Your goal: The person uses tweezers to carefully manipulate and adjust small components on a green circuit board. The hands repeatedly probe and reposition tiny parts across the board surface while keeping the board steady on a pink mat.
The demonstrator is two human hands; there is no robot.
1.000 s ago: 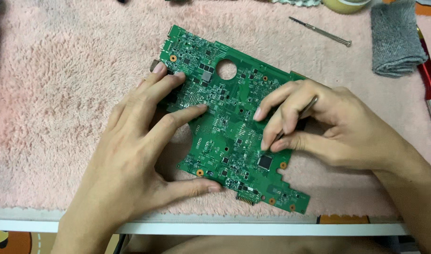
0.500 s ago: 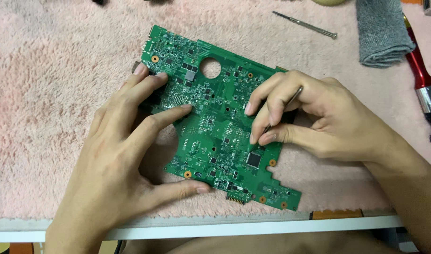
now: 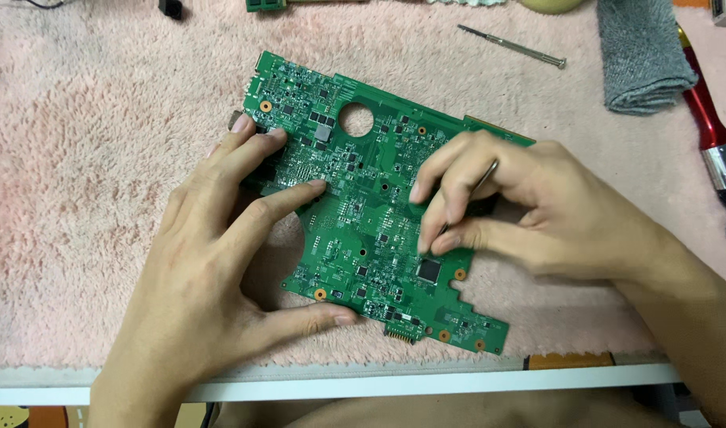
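Observation:
A green circuit board [image 3: 363, 214] with a round hole lies flat on a pink fluffy towel [image 3: 93, 158]. My left hand [image 3: 212, 261] rests on the board's left side: fingertips spread on its surface, thumb against the lower edge. My right hand [image 3: 521, 210] is over the board's right half, fingers pinched around a thin metal tool [image 3: 470, 194]. The tool's tip points down at the board just above a square black chip [image 3: 429, 270].
A slim screwdriver [image 3: 512, 45] lies on the towel at the top. A folded grey cloth [image 3: 642, 55] is at top right, beside a red-handled brush [image 3: 716, 135] along the right edge. The white table edge [image 3: 395, 387] runs along the bottom.
The view has shifted a little, so the board and hands sit slightly differently in frame. Both hands keep the same hold on the board and the tool.

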